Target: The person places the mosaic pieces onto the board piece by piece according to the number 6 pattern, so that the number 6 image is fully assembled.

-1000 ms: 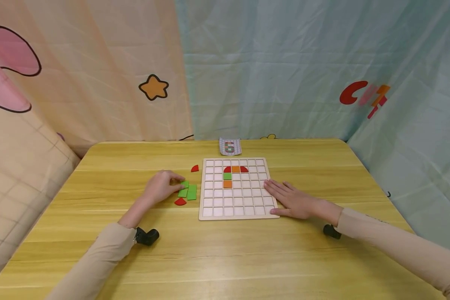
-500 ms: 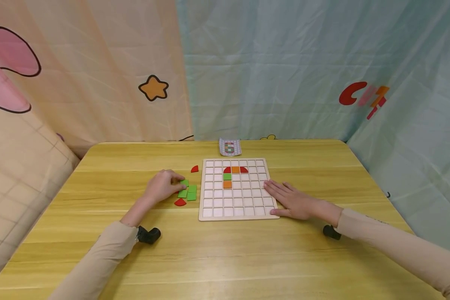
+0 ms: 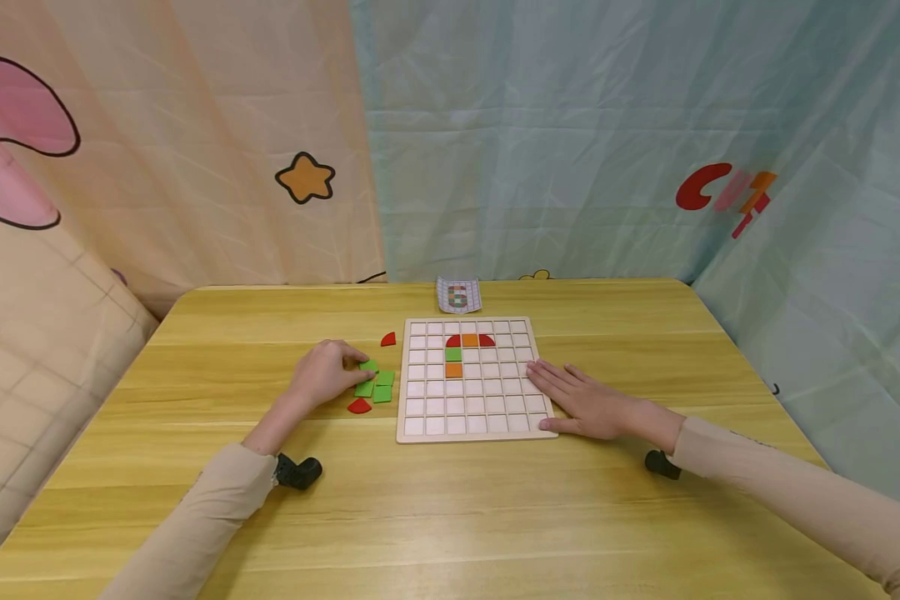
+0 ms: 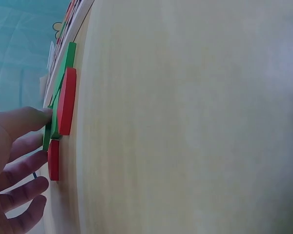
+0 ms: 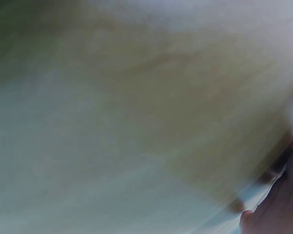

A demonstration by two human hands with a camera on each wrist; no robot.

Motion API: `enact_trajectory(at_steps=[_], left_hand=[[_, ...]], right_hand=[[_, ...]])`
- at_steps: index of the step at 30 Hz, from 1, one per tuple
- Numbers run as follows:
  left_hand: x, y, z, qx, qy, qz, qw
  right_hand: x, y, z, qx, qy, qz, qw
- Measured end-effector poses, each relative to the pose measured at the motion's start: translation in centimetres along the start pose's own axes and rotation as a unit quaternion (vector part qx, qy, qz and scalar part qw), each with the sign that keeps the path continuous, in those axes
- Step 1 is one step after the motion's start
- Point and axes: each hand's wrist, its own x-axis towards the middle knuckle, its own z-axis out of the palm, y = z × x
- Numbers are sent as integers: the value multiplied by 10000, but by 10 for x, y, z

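My left hand (image 3: 326, 372) pinches a green square tile (image 3: 367, 365) between thumb and fingers, at the upper left of a small group of green tiles (image 3: 383, 394). The left wrist view shows the thumb on one face of that green tile (image 4: 47, 134), with a red piece (image 4: 53, 161) beside the fingertips. Nearer me lies a red quarter-round tile (image 3: 359, 406). My right hand (image 3: 585, 403) rests flat, fingers straight, on the right edge of the wooden grid board (image 3: 477, 438). Red, orange and green tiles (image 3: 453, 355) form a hooked shape in the board's upper cells.
Behind the board lies a small card (image 3: 459, 296) printed with a coloured grid pattern. Another red quarter-round tile (image 3: 388, 339) sits left of the board's upper corner. Printed curtains (image 3: 525, 167) stand behind the wooden table (image 3: 450, 517). The right wrist view is mostly blurred.
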Motion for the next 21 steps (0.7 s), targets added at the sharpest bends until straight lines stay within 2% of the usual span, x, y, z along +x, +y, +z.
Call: enact_trajectory(at_steps=[7, 12, 21], left_hand=[[0, 3, -1, 3, 97, -74, 9999], [1, 7, -2, -19, 97, -17, 9999], [0, 24, 0, -97, 70, 206, 9997]], right_hand=[[1, -2, -4, 46, -164, 79, 9998], [1, -3, -5, 5, -312, 164, 9994], [0, -3, -3, 22, -143, 51, 9999]])
